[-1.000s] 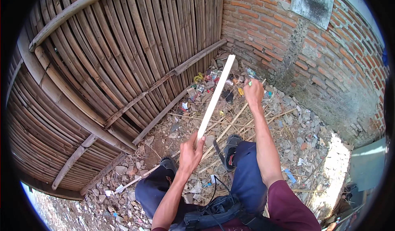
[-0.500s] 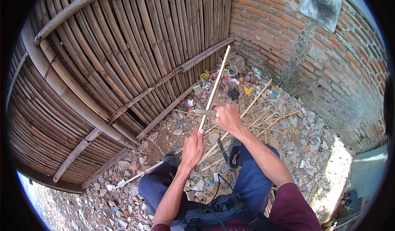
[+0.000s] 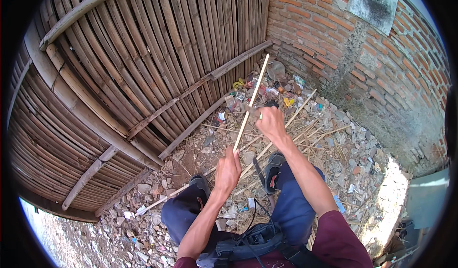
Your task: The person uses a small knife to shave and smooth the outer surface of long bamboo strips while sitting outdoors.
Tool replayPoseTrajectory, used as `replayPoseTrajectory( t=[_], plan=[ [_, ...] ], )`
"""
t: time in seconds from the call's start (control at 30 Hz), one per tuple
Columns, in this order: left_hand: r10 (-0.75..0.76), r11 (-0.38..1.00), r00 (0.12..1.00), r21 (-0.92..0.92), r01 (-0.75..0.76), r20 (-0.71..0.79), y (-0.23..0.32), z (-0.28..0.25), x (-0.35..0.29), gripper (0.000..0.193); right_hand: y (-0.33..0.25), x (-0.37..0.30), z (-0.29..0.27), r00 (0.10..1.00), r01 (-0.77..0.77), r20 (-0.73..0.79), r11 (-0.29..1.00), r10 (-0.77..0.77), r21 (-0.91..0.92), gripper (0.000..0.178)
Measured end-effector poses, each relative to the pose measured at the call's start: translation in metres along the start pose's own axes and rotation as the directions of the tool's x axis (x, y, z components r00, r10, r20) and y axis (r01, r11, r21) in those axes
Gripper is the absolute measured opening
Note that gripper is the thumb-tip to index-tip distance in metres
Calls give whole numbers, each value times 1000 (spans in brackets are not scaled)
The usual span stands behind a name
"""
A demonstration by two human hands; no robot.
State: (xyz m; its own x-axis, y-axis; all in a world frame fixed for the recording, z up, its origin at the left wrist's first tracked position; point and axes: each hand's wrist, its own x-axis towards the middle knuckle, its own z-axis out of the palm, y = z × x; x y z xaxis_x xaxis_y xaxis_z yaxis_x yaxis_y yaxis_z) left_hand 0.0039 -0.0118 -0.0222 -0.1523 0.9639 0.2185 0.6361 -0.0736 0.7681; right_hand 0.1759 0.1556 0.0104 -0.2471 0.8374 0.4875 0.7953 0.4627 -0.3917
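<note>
My left hand (image 3: 228,170) grips the lower end of a long pale bamboo strip (image 3: 255,89) that points up and away toward the fence corner. My right hand (image 3: 271,123) is closed around a knife handle; its dark blade (image 3: 250,108) rests against the strip about halfway up. My knees in blue trousers and my sandalled feet sit just below the hands.
A woven bamboo fence (image 3: 143,63) fills the left and top. A red brick wall (image 3: 362,53) stands on the right. Several thin bamboo splints (image 3: 305,134), stones and scraps of litter (image 3: 281,91) cover the ground. A dark bag with cables hangs at my waist (image 3: 257,239).
The strip has turned from its broad face to its thin edge. My right hand came down from the strip's far end to its middle, now with the blade against it.
</note>
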Motion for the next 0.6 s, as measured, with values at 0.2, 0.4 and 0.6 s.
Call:
replayPoseTrajectory(
  t=[0.2, 0.4, 0.6],
  plan=[
    [17, 999, 995, 49, -22, 100, 8, 5, -7, 23, 51, 32, -32, 953, -230, -195, 973, 231, 26, 19],
    [16, 994, 994, -111, -4, 111, 11, -2, 4, 32, 29, 13, -32, 983, -186, 39, 972, 182, 146, 26],
    [-96, 984, 986, -134, 114, 137, 11, -6, 10, 41, -12, -15, -22, 991, 28, 127, 996, -38, 81, 24]
  ],
)
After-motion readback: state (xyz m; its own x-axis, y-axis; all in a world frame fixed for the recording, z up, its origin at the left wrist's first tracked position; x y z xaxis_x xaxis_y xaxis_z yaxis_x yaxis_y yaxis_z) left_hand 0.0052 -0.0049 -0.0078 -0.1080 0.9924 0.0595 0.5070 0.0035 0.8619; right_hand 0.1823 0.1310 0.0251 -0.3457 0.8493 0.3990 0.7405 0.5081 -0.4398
